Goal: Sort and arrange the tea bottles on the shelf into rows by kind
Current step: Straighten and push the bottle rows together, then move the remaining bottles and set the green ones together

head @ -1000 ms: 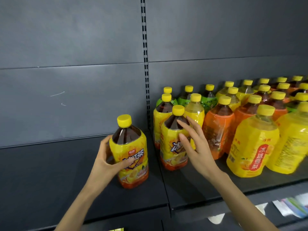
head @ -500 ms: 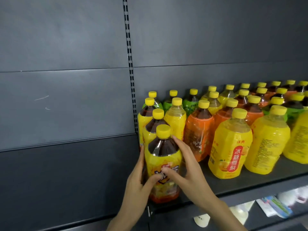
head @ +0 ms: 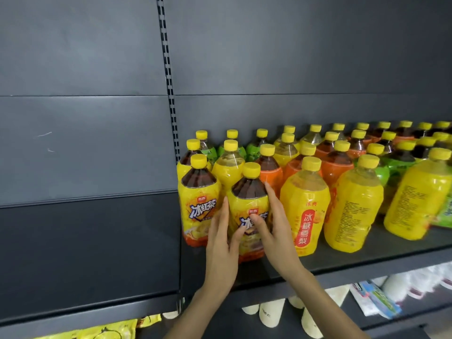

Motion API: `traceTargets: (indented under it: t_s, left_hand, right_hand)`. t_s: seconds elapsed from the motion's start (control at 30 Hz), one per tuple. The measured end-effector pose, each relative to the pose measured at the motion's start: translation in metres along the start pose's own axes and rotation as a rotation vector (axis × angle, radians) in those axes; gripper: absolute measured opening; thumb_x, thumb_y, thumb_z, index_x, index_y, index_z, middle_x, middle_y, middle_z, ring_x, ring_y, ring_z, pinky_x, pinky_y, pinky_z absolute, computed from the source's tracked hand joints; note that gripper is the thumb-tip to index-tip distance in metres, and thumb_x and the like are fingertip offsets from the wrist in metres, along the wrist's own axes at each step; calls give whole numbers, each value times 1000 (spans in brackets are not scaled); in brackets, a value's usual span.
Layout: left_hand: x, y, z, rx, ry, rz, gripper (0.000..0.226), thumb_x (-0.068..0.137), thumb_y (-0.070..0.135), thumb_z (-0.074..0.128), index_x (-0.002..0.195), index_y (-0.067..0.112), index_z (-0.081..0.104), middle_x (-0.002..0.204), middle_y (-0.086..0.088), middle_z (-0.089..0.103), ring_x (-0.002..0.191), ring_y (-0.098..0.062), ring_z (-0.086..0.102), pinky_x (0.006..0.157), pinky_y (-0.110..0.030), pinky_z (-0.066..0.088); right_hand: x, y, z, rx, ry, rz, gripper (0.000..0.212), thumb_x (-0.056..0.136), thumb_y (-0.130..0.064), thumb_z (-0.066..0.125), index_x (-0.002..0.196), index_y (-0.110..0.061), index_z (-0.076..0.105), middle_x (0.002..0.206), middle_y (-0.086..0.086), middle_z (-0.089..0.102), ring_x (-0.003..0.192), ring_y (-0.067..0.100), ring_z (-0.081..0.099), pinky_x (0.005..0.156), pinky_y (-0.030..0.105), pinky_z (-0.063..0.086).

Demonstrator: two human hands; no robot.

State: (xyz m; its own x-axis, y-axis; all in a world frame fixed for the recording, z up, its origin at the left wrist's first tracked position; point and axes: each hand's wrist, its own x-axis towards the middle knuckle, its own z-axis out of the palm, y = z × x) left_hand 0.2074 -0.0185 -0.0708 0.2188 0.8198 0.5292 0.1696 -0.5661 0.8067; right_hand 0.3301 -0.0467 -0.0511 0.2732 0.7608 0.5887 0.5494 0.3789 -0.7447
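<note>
A person's head-height view of a dark grey shop shelf (head: 367, 255) crowded with yellow-capped drink bottles. Both hands meet around one bottle near the front edge: the held bottle (head: 248, 189), a dark iced tea with a yellow and orange label. The left hand (head: 220, 243) lies along its left side, fingers reaching upward and thumb crossing the label. The right hand (head: 276, 231) mirrors it on the right side, thumb also on the label. Each grip is partly closed, clasping the bottle between thumb and fingers, and neither hand holds anything else.

The bottle is upright and appears to rest on the shelf, close against a matching tea bottle (head: 199, 206) on its left, with another of that kind behind. The two-handed hold looks meant to steady and square the bottle, label forward, so it joins its own kind at the left end.

Just beside it on the right stands a pear drink bottle (head: 304, 211) with pale yellow contents. Behind are orange-labelled bottles (head: 270, 173) and green-labelled bottles (head: 254, 150), the kinds mixed together, so much sorting appears to remain.

The shelf is matt metal. A slotted upright (head: 168, 81) divides the plain grey back panels (head: 244, 57) rising behind it. On a lower shelf are white paper cups (head: 271, 311) and yellow packets (head: 97, 332).
</note>
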Motion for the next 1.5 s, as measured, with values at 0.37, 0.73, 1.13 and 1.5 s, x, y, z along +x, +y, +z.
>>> traceTargets:
  t_s: [0.37, 0.73, 1.13, 1.5]
  left_hand:
    - [-37, 5, -31, 659, -280, -109, 56, 99, 37, 41, 150, 32, 19, 151, 14, 30, 133, -10, 37, 101, -35, 42]
    - [-140, 19, -111, 1137, -52, 106, 43, 80, 39, 38, 86, 13, 72, 71, -1, 67, 59, -27, 64, 42, -28, 47]
    - [-132, 85, -23, 1080, -126, 132, 53, 80, 48, 37, 97, 13, 73, 79, -2, 71, 65, -25, 68, 39, -29, 48]
    - [-19, 161, 130, 1032, -32, 281, 44, 86, 35, 65, 121, 9, 62, 111, -10, 67, 96, -32, 62, 57, -38, 53]
  right_hand:
    - [-35, 10, -18, -25, -118, 62, 65, 96, -32, 50, 150, -37, 15, 148, -16, 33, 135, 2, 33, 106, 26, 36]
    - [-131, 11, -128, -1017, -128, -124, 53, 92, -49, 32, 109, -14, 68, 103, 0, 70, 89, 24, 68, 60, 35, 55]
    - [-174, 18, -239, -1081, -147, 40, 73, 96, -61, 14, 106, -14, 70, 102, 0, 70, 90, 25, 68, 63, 36, 55]
    - [-62, 52, -326, -987, -193, -24, 72, 90, -66, 15, 136, -21, 47, 136, -3, 51, 122, 22, 49, 91, 39, 46]
